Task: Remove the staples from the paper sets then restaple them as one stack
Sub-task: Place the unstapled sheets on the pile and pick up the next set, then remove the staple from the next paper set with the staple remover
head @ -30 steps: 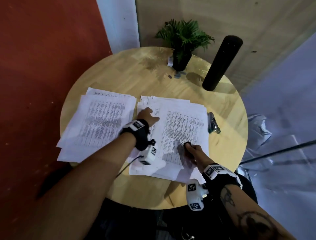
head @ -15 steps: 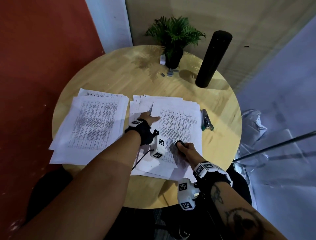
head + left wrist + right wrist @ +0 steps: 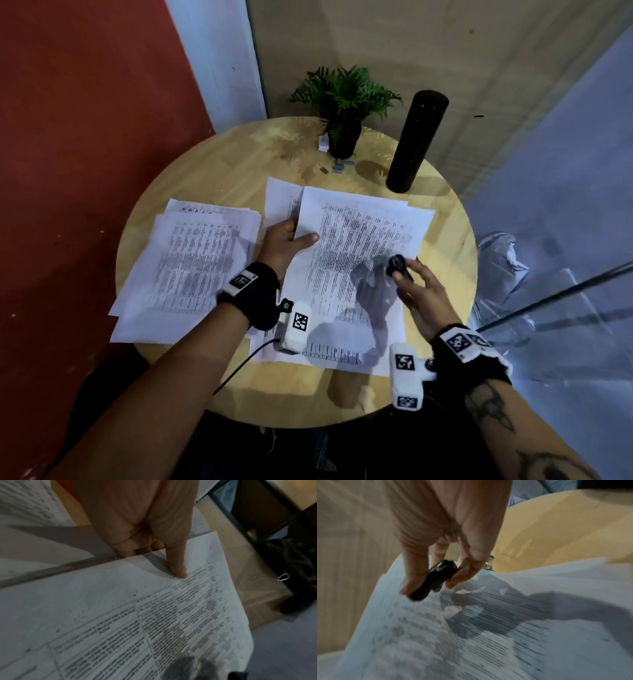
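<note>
Two piles of printed sheets lie on the round wooden table (image 3: 191,373). The left pile (image 3: 188,267) lies untouched. My left hand (image 3: 301,236) pinches the left edge of the top paper set (image 3: 359,246) of the right pile, thumb on top, fingers underneath; the left wrist view shows the thumb (image 3: 178,572) pressing the sheet (image 3: 120,615), whose edge is raised. My right hand (image 3: 400,274) holds a small black staple remover (image 3: 397,265) just above the right side of that set. In the right wrist view the thumb and fingers pinch the staple remover (image 3: 435,580) over the paper (image 3: 471,635).
A potted plant (image 3: 342,113) and a tall black cylinder (image 3: 416,140) stand at the table's far edge. Small grey bits (image 3: 339,166) lie by the pot. A green and silver object (image 3: 489,562) peeks out past the paper's right edge. A red wall is on the left.
My left hand went from pressing flat on the right pile to pinching the top set's left edge and raising it. My right hand lifted the staple remover off the paper and moved right.
</note>
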### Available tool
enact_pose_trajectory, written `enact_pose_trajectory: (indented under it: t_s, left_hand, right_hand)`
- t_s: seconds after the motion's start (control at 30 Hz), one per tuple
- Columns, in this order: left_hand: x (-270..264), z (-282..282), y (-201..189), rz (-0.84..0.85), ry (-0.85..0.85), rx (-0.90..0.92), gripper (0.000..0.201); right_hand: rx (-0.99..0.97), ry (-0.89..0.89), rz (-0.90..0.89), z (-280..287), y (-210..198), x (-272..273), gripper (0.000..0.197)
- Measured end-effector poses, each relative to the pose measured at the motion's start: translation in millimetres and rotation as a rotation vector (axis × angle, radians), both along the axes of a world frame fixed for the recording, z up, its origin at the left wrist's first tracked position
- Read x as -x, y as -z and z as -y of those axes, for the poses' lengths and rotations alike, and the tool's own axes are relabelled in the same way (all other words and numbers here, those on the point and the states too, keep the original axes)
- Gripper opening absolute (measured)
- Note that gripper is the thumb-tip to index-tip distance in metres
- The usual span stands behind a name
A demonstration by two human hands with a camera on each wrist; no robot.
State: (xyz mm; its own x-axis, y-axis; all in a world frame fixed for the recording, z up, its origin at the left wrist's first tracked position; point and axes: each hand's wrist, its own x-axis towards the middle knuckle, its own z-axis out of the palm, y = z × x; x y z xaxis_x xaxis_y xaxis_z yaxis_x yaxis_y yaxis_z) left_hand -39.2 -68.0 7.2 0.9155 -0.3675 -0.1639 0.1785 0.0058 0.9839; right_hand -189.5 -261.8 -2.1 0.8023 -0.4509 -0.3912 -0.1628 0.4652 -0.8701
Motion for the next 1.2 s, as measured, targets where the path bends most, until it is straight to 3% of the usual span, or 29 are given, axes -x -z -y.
enact_pose_trajectory:
  t_s: [0.07, 0.1, 0.23, 0.4, 0.53, 0.6, 0.67, 0.73, 0.8, 0.87, 0.93, 1.03, 1.07, 1.13, 1.2]
  left_hand:
    - [1, -6, -18, 0.024, 0.031, 0.033, 0.027]
    - [2, -9, -24, 0.032, 0.040, 0.042, 0.026]
    - [2, -24, -55, 0.085, 0.053, 0.070, 0.025]
    - [4, -42, -94, 0.257, -0.031, 0.033, 0.019]
    - [1, -55, -126, 0.589, -0.342, -0.079, 0.050]
    - [0, -60, -145, 0.677, -0.347, -0.108, 0.087]
    - [2, -62, -169, 0.689, -0.232, -0.153, 0.099]
    - [7, -62, -191, 0.653, -0.102, -0.149, 0.088]
    - [17, -60, -208, 0.629, -0.024, -0.112, 0.058]
    - [29, -58, -219, 0.572, 0.017, -0.048, 0.031]
    - [36, -57, -224, 0.524, 0.039, -0.019, 0.024]
    - [41, -56, -231, 0.544, 0.009, -0.058, 0.051]
    - [43, -57, -232, 0.552, 0.008, -0.064, 0.058]
    - [45, -59, -235, 0.563, 0.007, -0.073, 0.067]
    - [45, -61, -237, 0.555, 0.011, -0.099, 0.074]
  right_hand:
    - [-0.028, -0.070, 0.110, 8, -26, -8, 0.083]
    - [-0.026, -0.122, 0.154, 11, -36, -11, 0.087]
    - [0.004, -0.238, 0.258, 15, -74, -19, 0.066]
    - [0.034, -0.268, 0.355, 12, -112, -15, 0.065]
    - [0.066, -0.325, 0.405, 8, -139, -7, 0.065]
    - [0.080, -0.350, 0.433, 6, -153, 0, 0.065]
    - [0.087, -0.359, 0.477, 4, -166, 7, 0.062]
    - [0.072, -0.351, 0.520, 4, -176, 14, 0.050]
    - [0.044, -0.335, 0.541, 3, -183, 20, 0.038]
    - [0.058, -0.324, 0.543, 3, -185, 23, 0.053]
    - [0.053, -0.285, 0.537, -1, -190, 26, 0.066]
    - [0.105, -0.065, 0.519, -11, -200, 25, 0.071]
    - [0.170, 0.051, 0.527, -12, -202, 23, 0.068]
    - [0.286, 0.269, 0.559, -17, -210, 20, 0.043]
    - [0.470, 0.356, 0.633, -28, -222, 17, 0.038]
